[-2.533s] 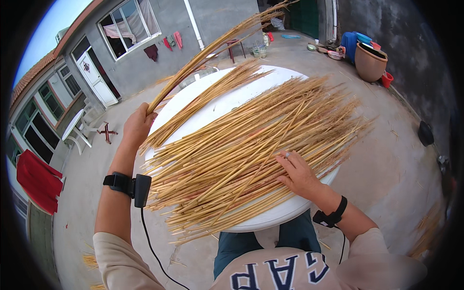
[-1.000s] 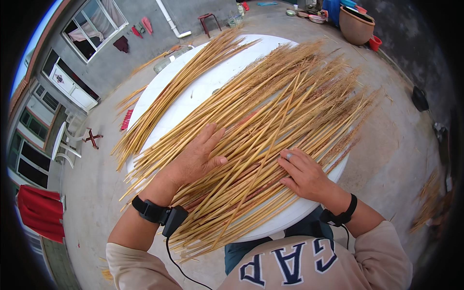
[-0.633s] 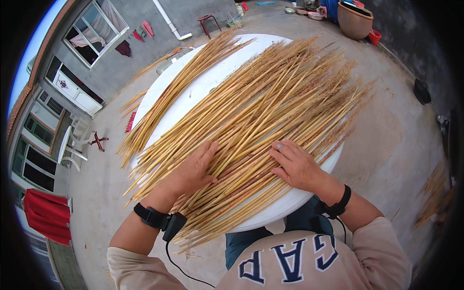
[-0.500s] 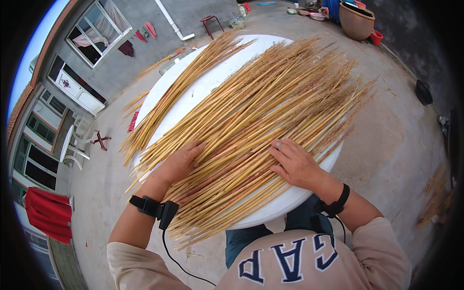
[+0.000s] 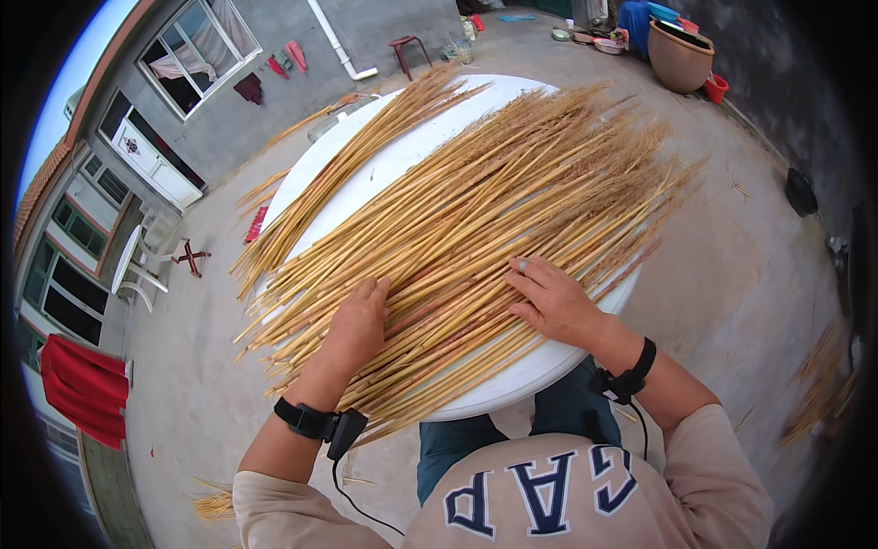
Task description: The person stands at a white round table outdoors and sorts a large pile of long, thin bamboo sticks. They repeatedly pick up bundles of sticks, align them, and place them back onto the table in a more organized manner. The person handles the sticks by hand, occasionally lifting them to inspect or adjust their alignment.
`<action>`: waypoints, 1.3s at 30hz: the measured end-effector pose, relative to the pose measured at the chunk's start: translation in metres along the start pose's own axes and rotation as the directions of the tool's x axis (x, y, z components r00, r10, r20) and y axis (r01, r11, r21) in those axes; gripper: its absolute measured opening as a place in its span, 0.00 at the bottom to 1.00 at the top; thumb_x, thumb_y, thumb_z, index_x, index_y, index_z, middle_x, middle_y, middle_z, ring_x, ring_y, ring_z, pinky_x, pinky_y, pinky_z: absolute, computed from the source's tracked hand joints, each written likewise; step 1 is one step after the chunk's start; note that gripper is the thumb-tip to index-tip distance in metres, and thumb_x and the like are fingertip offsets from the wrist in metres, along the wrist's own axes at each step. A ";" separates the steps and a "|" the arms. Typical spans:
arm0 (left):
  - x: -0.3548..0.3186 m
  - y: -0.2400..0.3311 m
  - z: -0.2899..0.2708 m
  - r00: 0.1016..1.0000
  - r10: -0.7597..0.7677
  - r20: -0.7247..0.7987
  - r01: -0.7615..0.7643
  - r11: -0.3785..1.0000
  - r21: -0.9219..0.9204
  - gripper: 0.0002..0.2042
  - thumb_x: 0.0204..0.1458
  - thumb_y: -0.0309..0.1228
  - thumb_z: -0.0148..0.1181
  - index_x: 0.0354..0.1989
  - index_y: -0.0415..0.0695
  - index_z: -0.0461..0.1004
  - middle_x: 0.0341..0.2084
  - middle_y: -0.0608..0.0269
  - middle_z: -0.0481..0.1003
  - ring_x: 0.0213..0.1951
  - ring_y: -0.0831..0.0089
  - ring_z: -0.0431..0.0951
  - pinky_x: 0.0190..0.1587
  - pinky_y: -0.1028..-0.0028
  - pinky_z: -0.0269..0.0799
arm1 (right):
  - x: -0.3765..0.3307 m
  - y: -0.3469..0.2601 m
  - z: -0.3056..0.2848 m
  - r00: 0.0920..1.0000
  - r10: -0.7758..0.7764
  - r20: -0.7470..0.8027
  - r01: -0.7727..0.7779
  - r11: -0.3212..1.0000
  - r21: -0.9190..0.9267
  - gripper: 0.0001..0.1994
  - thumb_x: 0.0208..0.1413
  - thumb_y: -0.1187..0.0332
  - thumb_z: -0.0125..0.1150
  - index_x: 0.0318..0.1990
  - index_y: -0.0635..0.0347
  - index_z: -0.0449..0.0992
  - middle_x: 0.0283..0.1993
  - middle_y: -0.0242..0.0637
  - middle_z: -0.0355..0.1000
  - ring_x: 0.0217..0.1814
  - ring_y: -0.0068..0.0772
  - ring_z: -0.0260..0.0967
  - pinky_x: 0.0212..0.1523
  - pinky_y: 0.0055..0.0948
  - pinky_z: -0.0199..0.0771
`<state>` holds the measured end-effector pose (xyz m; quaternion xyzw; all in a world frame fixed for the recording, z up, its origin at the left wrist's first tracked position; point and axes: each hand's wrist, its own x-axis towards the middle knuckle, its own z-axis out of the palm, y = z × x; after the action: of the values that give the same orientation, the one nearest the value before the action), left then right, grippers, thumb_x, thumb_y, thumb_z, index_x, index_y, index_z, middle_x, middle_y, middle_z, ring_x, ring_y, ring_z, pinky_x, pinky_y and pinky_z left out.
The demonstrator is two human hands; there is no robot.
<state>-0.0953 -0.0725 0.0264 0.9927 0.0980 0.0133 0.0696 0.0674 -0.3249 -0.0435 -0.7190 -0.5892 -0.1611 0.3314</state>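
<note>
A large heap of long yellow straw stalks (image 5: 485, 220) lies spread across a round white table (image 5: 540, 371). A smaller separate bundle of stalks (image 5: 347, 169) lies along the table's left side. My left hand (image 5: 355, 328) rests flat, palm down, on the near left part of the heap. Flat on the stalks near the table's right edge is my right hand (image 5: 553, 302), fingers spread. Neither hand grips anything. Both wrists wear black bands with a cable.
The table stands on a concrete yard. A brown clay pot (image 5: 679, 57) and blue containers sit at the far right. A grey house wall with windows (image 5: 192, 46) is at the left. Loose stalks (image 5: 823, 384) lie on the ground at the right, a red cloth (image 5: 82, 389) at left.
My left hand laid down a bundle it held up at the table's left and now presses on the heap. It has slid over the stalks; the right hand stayed on them.
</note>
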 end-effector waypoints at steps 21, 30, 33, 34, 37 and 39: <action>-0.052 0.082 0.075 0.931 0.192 -0.311 -0.191 0.981 0.035 0.38 0.45 0.53 0.55 0.63 0.45 0.55 0.62 0.42 0.50 0.66 0.49 0.45 0.64 0.50 0.37 | 0.146 0.028 0.029 0.904 -0.040 0.426 0.107 0.985 -0.135 0.16 0.51 0.75 0.52 0.49 0.61 0.68 0.46 0.46 0.68 0.50 0.47 0.65 0.49 0.39 0.68; -0.053 0.055 0.071 0.926 0.049 -0.374 -0.070 0.997 -0.042 0.37 0.46 0.53 0.56 0.62 0.45 0.57 0.61 0.38 0.52 0.65 0.48 0.46 0.65 0.50 0.36 | 0.137 0.049 0.062 0.898 -0.218 0.383 0.320 0.920 -0.227 0.08 0.46 0.74 0.55 0.35 0.57 0.74 0.34 0.38 0.69 0.42 0.40 0.67 0.42 0.36 0.68; -0.052 0.055 0.071 0.928 0.053 -0.368 -0.082 0.995 -0.062 0.36 0.47 0.53 0.56 0.62 0.44 0.57 0.60 0.38 0.53 0.65 0.48 0.47 0.65 0.50 0.37 | 0.137 0.049 0.052 0.907 -0.256 0.334 0.333 0.922 -0.197 0.04 0.46 0.72 0.56 0.32 0.56 0.74 0.32 0.36 0.67 0.38 0.39 0.67 0.40 0.35 0.67; -0.052 0.055 0.071 0.929 0.054 -0.366 -0.085 0.994 -0.068 0.36 0.47 0.52 0.56 0.62 0.44 0.58 0.60 0.38 0.54 0.65 0.48 0.47 0.65 0.50 0.37 | 0.139 0.049 0.051 0.915 -0.266 0.303 0.338 0.916 -0.217 0.04 0.46 0.71 0.57 0.31 0.56 0.73 0.31 0.36 0.67 0.38 0.39 0.67 0.39 0.35 0.67; -0.052 0.055 0.070 0.932 0.054 -0.358 -0.087 0.993 -0.076 0.36 0.47 0.52 0.56 0.61 0.43 0.58 0.60 0.38 0.54 0.65 0.48 0.48 0.65 0.51 0.37 | 0.152 0.043 0.043 0.935 -0.295 0.194 0.333 0.921 -0.201 0.04 0.46 0.69 0.57 0.30 0.56 0.73 0.30 0.36 0.67 0.37 0.39 0.67 0.37 0.35 0.68; -0.052 0.054 0.069 0.933 0.053 -0.356 -0.086 0.993 -0.078 0.36 0.47 0.52 0.56 0.61 0.43 0.58 0.60 0.39 0.54 0.65 0.48 0.48 0.65 0.51 0.38 | 0.158 0.034 0.042 0.943 -0.296 0.152 0.320 0.933 -0.165 0.04 0.47 0.69 0.57 0.30 0.57 0.73 0.30 0.36 0.67 0.37 0.39 0.67 0.37 0.35 0.69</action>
<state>-0.1328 -0.1449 -0.0349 0.9727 0.0729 0.1981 0.0964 0.1333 -0.1828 0.0150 -0.6542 -0.6965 -0.2208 0.1954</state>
